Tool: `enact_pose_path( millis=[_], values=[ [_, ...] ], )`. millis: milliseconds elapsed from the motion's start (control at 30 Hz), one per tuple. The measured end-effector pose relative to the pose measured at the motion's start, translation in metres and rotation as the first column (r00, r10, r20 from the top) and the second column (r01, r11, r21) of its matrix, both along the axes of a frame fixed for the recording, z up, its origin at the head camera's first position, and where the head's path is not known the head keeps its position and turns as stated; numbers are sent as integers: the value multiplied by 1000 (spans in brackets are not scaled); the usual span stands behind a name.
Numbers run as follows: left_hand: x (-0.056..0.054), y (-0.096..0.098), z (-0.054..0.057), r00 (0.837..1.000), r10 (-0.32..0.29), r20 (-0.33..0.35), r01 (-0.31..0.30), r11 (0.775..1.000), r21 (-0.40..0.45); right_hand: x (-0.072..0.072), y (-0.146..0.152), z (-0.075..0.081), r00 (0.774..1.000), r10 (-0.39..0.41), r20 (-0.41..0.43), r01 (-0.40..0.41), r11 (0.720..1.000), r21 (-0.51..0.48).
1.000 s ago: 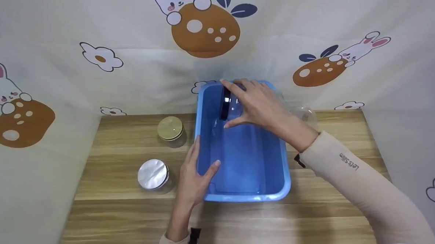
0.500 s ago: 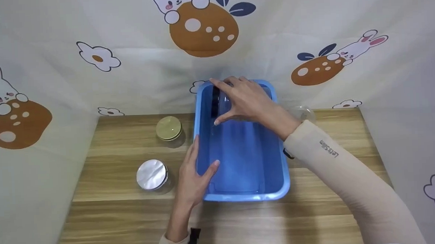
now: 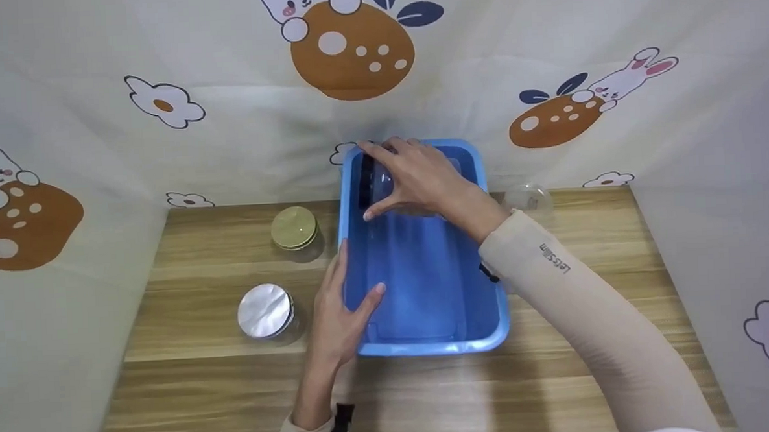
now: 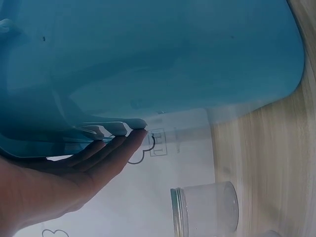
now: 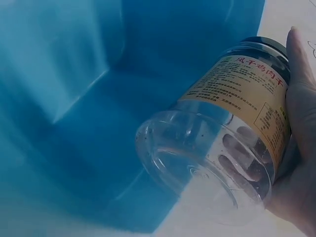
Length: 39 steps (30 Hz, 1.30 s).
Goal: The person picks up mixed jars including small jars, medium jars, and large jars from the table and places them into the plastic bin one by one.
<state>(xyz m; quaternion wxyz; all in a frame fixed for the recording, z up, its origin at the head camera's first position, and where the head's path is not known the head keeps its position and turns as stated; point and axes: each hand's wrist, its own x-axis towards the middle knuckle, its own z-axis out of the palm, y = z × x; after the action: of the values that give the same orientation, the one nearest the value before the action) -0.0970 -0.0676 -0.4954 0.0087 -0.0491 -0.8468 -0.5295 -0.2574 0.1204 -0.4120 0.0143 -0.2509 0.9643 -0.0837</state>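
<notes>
My right hand (image 3: 418, 175) grips a clear plastic jar (image 5: 217, 128) with a dark lid and a tan printed label. The jar lies on its side at the far end of the blue basin (image 3: 423, 349), its lid (image 3: 365, 181) toward the left wall. In the right wrist view its round bottom faces the camera, and fingers show through the clear plastic. My left hand (image 3: 338, 315) rests at the basin's left rim, thumb over the inside. Its straight fingers touch the outer wall in the left wrist view.
Left of the basin stand a jar with a gold lid (image 3: 294, 228) and a jar with a silver lid (image 3: 265, 311). Another clear container (image 3: 528, 199) stands behind my right forearm, near the back edge. Printed cloth (image 3: 245, 138) walls the wooden table (image 3: 223, 392) at the back and sides.
My right hand has moved left with the jar, bringing its lid close to the basin's left wall. The left hand keeps its place at the rim.
</notes>
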Motion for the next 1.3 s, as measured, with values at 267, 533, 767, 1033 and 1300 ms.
enact_pose_path(
  millis=[267,533,767,1033,1300],
  values=[
    [0,0,-1,1000,5,-21,-5,1000,-5,1,-7,-14,1000,4,26,-4,1000,2],
    [0,0,0,1000,8,-12,-8,1000,-7,2,-6,-27,1000,7,19,-8,1000,4],
    [0,-1,0,1000,2,-13,-2,1000,-7,1,-4,-46,997,18,69,-18,1000,8],
    [1,0,1,1000,1,-5,-1,1000,-15,0,-5,-58,996,18,91,-18,1000,3],
    [0,0,0,1000,8,-22,-9,1000,-9,-1,-8,-63,989,12,145,-12,1000,1]
  ],
)
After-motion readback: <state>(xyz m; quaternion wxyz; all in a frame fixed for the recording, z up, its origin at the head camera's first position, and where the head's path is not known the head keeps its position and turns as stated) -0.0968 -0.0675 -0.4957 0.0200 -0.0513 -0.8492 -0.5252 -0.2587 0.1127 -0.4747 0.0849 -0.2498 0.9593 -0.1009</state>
